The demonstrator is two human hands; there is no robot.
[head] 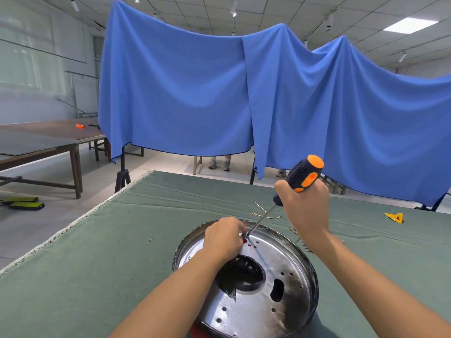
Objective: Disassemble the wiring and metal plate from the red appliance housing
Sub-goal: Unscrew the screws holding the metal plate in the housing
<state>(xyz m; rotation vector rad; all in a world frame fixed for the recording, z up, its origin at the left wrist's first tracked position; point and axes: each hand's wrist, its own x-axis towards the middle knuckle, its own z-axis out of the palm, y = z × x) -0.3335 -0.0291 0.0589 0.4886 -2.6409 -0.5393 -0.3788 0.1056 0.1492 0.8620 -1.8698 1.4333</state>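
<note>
Orange and black rubber fills the right hand [306,208], which is clenched around the handle of a screwdriver [301,175]; its thin steel shaft slants down and to the left, the tip meeting the metal plate [258,311] just beside the left hand [223,237]. That hand is curled over the plate's far portion, fingertips [241,231] pinched close to the tip, seemingly steadying a fastener or a small red part there; what exactly they hold is hidden.

To do this step well, I would judge that the shaft should stand more in line with the screw before turning, with firm downward pressure so the tip does not cam out, while the left hand keeps the plate from spinning and stays clear of the tip's path.

The plate is a shiny round disc with a raised rim, a large dark central opening, an oblong slot and scattered small holes, scorched dark along its right side. It sits at the near edge of the green cloth [97,264] covering the table. A sliver of the red housing [196,331] shows beneath its near rim. Loose yellowish wires [262,212] lie on the cloth just beyond.
</note>
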